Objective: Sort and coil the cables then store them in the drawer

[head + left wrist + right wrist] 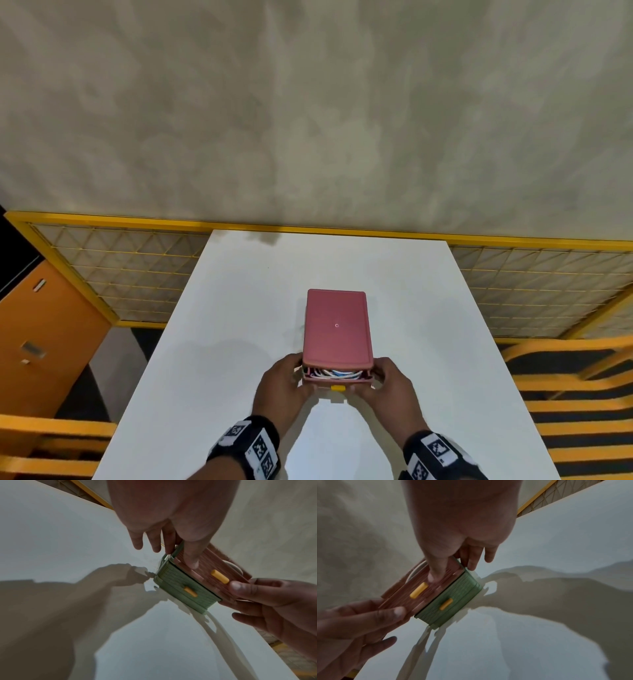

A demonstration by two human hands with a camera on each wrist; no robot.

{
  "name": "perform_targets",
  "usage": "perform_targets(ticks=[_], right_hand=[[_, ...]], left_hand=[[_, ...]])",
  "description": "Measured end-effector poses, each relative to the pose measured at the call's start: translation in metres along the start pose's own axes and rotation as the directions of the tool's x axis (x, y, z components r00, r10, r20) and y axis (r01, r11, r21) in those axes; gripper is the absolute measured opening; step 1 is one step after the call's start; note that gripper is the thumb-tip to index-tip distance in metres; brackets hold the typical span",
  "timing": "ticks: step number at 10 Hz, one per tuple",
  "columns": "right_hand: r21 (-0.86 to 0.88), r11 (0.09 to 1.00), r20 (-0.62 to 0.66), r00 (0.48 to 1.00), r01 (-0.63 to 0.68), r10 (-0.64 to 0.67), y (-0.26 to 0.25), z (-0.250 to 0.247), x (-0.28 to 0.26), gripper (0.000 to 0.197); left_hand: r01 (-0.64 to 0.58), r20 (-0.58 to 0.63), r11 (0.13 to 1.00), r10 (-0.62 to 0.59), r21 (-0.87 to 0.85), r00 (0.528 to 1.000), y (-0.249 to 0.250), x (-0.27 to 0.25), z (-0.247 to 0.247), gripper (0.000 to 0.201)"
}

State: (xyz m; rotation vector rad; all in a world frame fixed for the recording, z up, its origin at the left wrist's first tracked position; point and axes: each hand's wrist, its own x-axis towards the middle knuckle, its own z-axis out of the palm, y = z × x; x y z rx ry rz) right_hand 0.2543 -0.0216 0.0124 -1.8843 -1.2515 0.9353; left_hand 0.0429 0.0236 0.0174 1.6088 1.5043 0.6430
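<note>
A small pink drawer unit [337,325] stands on the white table [239,308], near the front. Its top pink drawer [205,566] with a yellow handle [338,388] sticks out a little, and coiled white and blue cables [334,373] lie inside. Below it is a green drawer [185,588], pushed in. My left hand [284,387] and right hand [390,387] flank the drawer's front corners. Each thumb presses on the pink front, seen in the left wrist view [193,563] and the right wrist view [435,577]. The fingers lie fairly straight along the unit's sides.
A yellow mesh fence [137,267] runs behind the table under a beige wall. An orange cabinet [44,335] stands at the left. Yellow slatted chairs sit at the left [51,442] and right [575,394]. The bare tabletop surrounds the unit.
</note>
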Motion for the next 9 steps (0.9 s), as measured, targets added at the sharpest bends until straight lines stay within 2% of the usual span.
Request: perform_targets(ticks=[1, 2, 6, 7, 8, 9], right_hand=[[-0.001, 0.999, -0.078, 0.996, -0.044, 0.044, -0.005, 0.005, 0.005, 0.031], [-0.009, 0.997, -0.097, 0.993, -0.071, 0.07, -0.005, 0.008, 0.006, 0.027], [-0.208, 0.97, -0.115, 0.988, -0.127, 0.105, -0.015, 0.002, 0.008, 0.022], [-0.165, 0.979, -0.102, 0.989, -0.122, 0.106, -0.015, 0.003, 0.008, 0.019], [-0.11, 0.99, -0.05, 0.996, -0.084, 0.079, -0.008, 0.003, 0.001, 0.023], [0.018, 0.992, -0.039, 0.992, -0.123, 0.123, -0.003, -0.004, -0.016, 0.038]], left_hand=[[0.041, -0.053, 0.998, -0.043, -0.044, 0.998, 0.005, 0.005, 0.002, 0.033], [0.072, -0.081, 0.995, -0.078, -0.071, 0.994, 0.006, 0.007, 0.003, 0.026], [0.131, -0.116, 0.987, -0.142, -0.092, 0.983, 0.007, 0.007, 0.006, 0.016], [0.138, -0.092, 0.986, -0.146, -0.089, 0.985, 0.006, 0.009, 0.004, 0.016], [0.088, -0.034, 0.994, -0.091, -0.07, 0.995, 0.001, 0.008, 0.001, 0.024], [0.161, -0.009, 0.968, -0.166, -0.192, 0.986, 0.002, -0.005, -0.003, 0.04]])
